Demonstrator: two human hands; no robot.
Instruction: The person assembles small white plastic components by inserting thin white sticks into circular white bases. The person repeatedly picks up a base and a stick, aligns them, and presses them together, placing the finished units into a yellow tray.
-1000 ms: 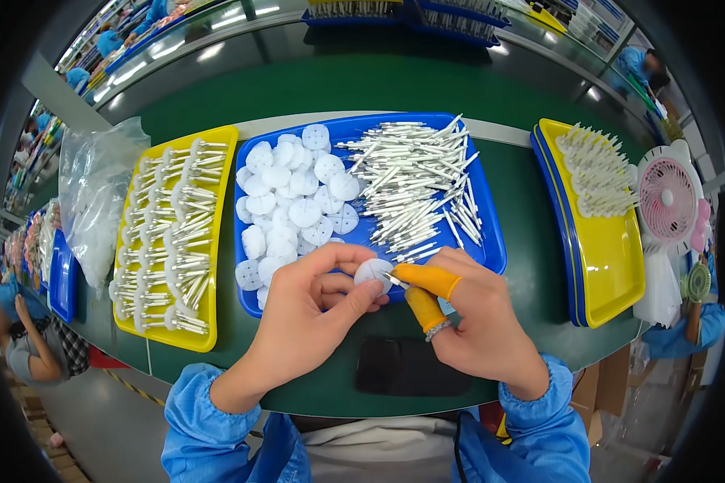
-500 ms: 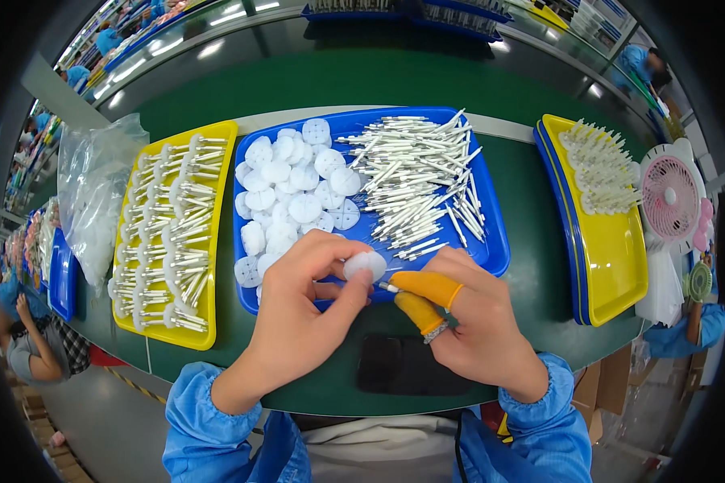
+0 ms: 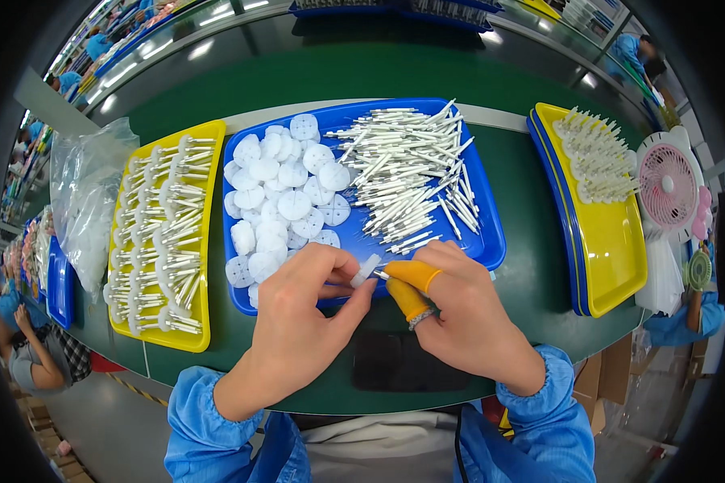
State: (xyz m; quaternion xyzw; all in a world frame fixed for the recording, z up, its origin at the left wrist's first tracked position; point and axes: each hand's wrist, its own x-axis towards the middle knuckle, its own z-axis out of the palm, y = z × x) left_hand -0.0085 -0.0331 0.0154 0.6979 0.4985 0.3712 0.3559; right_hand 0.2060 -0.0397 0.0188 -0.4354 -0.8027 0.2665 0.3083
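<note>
Between thumb and fingers, my left hand (image 3: pixel 310 310) pinches a round white plastic disc (image 3: pixel 366 271), turned nearly edge-on. My right hand (image 3: pixel 459 310), with orange finger cots on thumb and index finger, grips a thin white rod with a metal tip (image 3: pixel 381 274). The rod's end meets the disc or lies very close to it; the fingers hide the exact contact. Beyond my hands is a blue tray (image 3: pixel 491 241). White discs (image 3: pixel 295 204) are heaped in its left half, and loose white rods (image 3: pixel 403 173) lie piled in its right half.
At left stands a yellow tray (image 3: pixel 192 342) of discs fitted with rods, beside a clear plastic bag (image 3: pixel 89 201). Stacked trays (image 3: pixel 616 282) at right carry more assemblies, near a pink-and-white fan (image 3: pixel 667 187). A dark phone-like slab (image 3: pixel 407 364) lies by the table's front edge.
The disc in my left hand has turned from facing up to nearly edge-on. My right hand has brought the rod slightly left and up, against or close to the disc.
</note>
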